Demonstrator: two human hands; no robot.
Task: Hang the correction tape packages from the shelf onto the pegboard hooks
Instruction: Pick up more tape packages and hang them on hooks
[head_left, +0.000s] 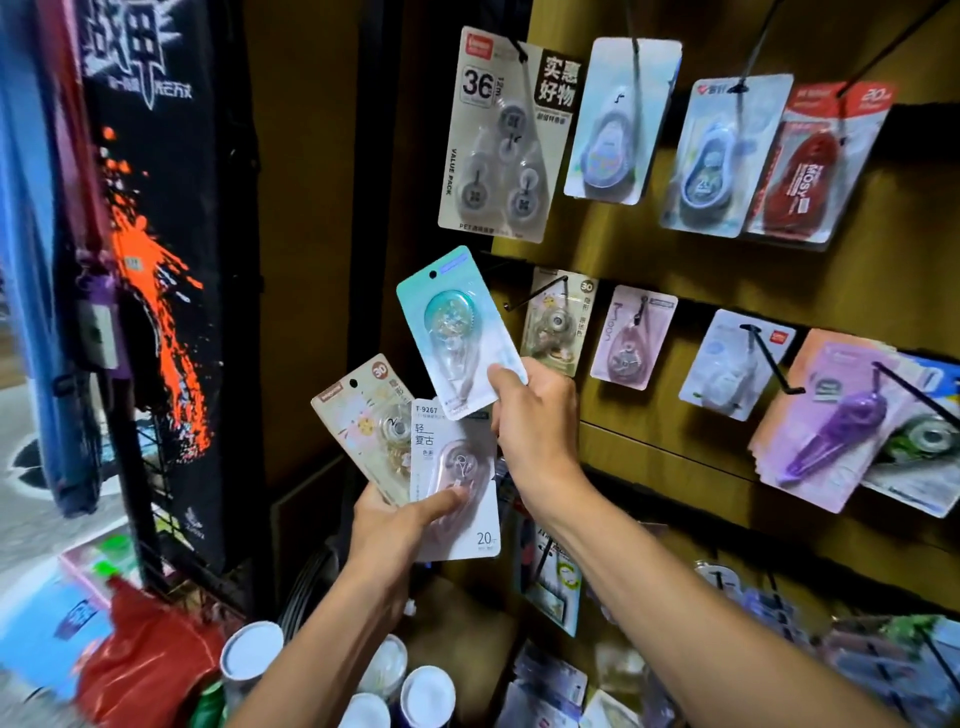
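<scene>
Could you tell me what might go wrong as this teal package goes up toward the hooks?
The right hand pinches the teal package only at its bottom corner, so it could swing and miss the bare hook, whose tip is thin. The left hand holds two packages, the white one over the beige one, under one thumb; either might slip out.

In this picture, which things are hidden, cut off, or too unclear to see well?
- Head view: the beige package in the left hand is partly covered by the white package in front.
- Head view: the lower corner of the teal package is hidden by the right hand.
- Head view: the purple package stack is overlapped by a package cut off at the right edge.
- Head view: the packages at the bottom right are blurred.
</scene>
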